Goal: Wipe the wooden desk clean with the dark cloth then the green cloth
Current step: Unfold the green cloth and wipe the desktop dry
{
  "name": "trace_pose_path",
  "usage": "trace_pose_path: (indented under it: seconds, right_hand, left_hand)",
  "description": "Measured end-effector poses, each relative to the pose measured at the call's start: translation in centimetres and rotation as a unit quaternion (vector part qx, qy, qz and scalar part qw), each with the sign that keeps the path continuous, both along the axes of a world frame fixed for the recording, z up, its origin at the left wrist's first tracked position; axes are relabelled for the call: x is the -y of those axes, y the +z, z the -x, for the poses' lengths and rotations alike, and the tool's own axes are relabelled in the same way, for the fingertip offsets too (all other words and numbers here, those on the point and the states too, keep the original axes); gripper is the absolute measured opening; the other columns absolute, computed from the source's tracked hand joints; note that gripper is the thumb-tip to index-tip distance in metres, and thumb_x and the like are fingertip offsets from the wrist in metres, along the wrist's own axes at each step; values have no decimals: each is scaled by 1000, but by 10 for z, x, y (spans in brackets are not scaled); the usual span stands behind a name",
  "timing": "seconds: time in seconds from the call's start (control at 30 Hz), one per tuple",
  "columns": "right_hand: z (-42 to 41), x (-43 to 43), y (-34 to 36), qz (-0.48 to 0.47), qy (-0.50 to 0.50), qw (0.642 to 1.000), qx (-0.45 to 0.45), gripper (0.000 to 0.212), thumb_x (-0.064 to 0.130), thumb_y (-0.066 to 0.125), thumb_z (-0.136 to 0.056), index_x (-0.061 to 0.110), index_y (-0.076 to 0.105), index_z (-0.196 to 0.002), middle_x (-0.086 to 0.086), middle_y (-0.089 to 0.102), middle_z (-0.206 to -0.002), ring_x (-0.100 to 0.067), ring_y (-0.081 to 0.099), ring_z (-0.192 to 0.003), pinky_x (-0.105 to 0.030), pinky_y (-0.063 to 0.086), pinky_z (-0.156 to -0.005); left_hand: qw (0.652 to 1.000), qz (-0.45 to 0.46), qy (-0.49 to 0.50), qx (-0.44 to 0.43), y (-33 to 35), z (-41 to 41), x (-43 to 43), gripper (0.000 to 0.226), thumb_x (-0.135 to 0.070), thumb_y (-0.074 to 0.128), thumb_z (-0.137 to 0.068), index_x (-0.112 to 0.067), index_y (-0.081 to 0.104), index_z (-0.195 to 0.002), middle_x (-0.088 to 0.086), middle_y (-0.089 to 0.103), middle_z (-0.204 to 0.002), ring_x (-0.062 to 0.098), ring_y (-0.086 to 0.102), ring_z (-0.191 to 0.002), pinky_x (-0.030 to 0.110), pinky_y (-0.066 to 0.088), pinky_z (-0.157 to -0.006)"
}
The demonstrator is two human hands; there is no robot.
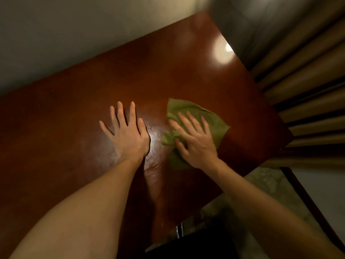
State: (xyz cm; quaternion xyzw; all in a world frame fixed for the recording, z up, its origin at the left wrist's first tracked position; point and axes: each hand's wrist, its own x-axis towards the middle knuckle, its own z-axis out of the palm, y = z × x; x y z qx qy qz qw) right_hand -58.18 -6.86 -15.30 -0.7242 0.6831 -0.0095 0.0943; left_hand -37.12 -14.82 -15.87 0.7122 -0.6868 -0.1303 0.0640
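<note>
From my remote feed: both bare arms reach forward, elbows out of view.

Left forearm (84, 212) enters from the lower left, wrist straight. Left hand (128, 135) lies palm down, flat on the desk (149, 71). Its fingers (119, 113) are straight and splayed, the thumb alongside the index and the little finger angled out to the left.

Right forearm (270, 208) enters from the lower right, angled up and to the left. Right hand (196, 144) is palm down on the green cloth (216, 126), its straight fingers spread and pressing. The thumb sits against a bunched fold; I can't tell if it pinches. The right hand is slightly motion-blurred.

The hands sit near each other, not touching.
</note>
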Motion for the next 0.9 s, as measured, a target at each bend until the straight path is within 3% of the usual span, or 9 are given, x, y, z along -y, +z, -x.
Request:
trace_pose_path:
  seconds: [0.13,0.3,0.4,0.5,0.6,0.67,0.77,0.9]
  right_hand:
    - [56,-37,3,-18,-170,985,0,63,58,30,-105,42,21,-165,5,15,-175,-21,7,-163,-63,10,-127]
    - [13,-46,3,-22,-297,955,-15,65,60,23,-104,39,22,-165,1,12,-176,-26,6,-162,-64,7,-127]
    - [-52,-65,4,-33,-245,969,-18,70,59,29,-101,39,16,-167,-2,6,-176,-30,4,-162,-64,2,-127]
    - [-117,-90,6,-32,-95,995,-2,70,56,41,-99,40,23,-165,-2,14,-175,-31,6,-162,-66,7,-126]
    - [-111,-100,3,-30,30,999,6,67,56,42,-101,42,25,-164,2,16,-175,-26,5,-163,-61,6,-128]
    - [-80,-97,0,-25,49,998,-3,67,57,40,-102,43,22,-165,3,13,-175,-24,5,-163,-59,5,-128]
    - [-17,-92,-4,-22,-100,995,-6,67,58,37,-103,45,15,-165,6,8,-175,-20,6,-162,-60,10,-128]
    - [44,-90,-1,-23,-257,966,-9,64,61,24,-104,45,14,-165,7,6,-176,-19,0,-162,-59,5,-129]
  left_hand:
    - [1000,6,-1,1,-2,3,-2,59,-48,22,-110,-36,16,-168,1,3,-178,24,-8,-163,67,-4,-126]
    - [1000,5,-11,3,-3,0,-1,60,-49,20,-110,-35,14,-168,2,1,-178,25,-9,-163,68,-6,-125]
    - [1000,9,-14,-2,-2,0,-2,60,-49,20,-110,-35,15,-168,2,3,-178,25,-7,-164,69,-5,-125]
    - [1000,4,-15,-12,-2,-3,-2,62,-53,20,-108,-36,17,-168,1,5,-178,25,-6,-164,69,-5,-125]
    - [999,9,-21,-37,1,-7,-4,64,-57,23,-107,-35,24,-166,1,7,-177,23,-4,-164,67,-6,-126]
    - [998,14,-25,-49,2,-8,-4,65,-58,27,-105,-34,27,-166,1,9,-177,23,-3,-164,67,-7,-126]
    - [998,17,-29,-46,1,-8,-4,68,-62,29,-104,-34,27,-166,2,9,-177,24,-3,-164,68,-7,-125]
    - [998,20,-33,-47,-2,-10,-3,72,-67,29,-101,-35,27,-166,3,9,-177,25,-4,-164,68,-8,-125]
